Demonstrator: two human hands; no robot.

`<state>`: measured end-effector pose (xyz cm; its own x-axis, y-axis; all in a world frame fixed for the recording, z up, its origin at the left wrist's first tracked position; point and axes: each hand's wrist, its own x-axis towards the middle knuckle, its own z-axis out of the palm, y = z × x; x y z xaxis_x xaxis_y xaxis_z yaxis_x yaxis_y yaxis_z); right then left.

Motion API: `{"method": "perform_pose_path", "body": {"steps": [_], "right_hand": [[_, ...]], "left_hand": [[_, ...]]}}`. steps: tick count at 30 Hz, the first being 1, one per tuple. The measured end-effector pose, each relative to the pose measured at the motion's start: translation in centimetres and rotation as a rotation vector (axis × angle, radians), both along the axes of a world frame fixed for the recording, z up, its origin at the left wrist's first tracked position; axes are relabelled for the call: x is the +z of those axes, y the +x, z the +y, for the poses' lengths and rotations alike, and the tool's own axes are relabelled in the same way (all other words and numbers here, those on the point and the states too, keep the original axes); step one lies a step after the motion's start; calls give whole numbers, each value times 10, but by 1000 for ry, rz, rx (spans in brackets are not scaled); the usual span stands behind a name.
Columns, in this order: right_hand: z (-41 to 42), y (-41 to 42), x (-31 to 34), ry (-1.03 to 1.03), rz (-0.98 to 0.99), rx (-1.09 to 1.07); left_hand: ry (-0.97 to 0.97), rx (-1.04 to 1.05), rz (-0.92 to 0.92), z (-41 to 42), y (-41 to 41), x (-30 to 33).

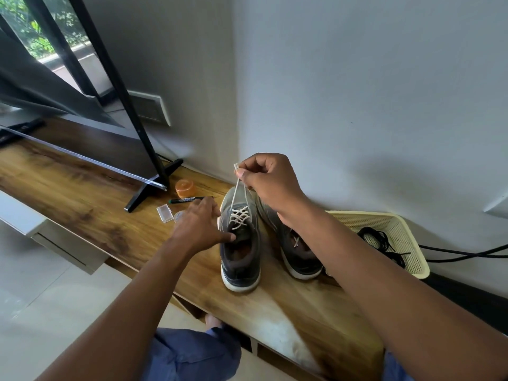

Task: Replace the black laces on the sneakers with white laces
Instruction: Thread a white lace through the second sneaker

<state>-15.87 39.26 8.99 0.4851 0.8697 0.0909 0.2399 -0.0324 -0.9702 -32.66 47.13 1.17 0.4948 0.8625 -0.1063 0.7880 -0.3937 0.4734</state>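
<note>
Left hand point(202, 226) braces left sneaker point(239, 243) on worktop point(82, 193), thumb at collar, fingers loosely spread; right hand point(264, 177) pinches white lace point(238, 204) ends, pulling taut. Black laces point(380, 240) discarded in basket point(412, 243).

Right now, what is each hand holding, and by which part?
The right hand pinches both ends of the white lace, pulled up above the left sneaker. The left hand steadies that sneaker at its collar.

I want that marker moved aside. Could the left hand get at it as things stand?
Probably yes. The left hand touches the left sneaker but grips nothing, and the marker lies just beyond its fingers on the bare wooden shelf, nothing between them.
</note>
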Motion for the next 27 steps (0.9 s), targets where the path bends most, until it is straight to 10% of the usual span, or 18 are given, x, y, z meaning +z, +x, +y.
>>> {"method": "perform_pose_path", "body": {"steps": [12, 19, 27], "right_hand": [[-14, 1, 22, -295, 29, 377], [-25, -8, 9, -540, -25, 517], [-25, -12, -10, -545, -115, 455]], "left_hand": [[-62, -74, -368, 1, -13, 25], [154, -228, 216, -5, 16, 19], [306, -270, 221, -13, 32, 6]]}}
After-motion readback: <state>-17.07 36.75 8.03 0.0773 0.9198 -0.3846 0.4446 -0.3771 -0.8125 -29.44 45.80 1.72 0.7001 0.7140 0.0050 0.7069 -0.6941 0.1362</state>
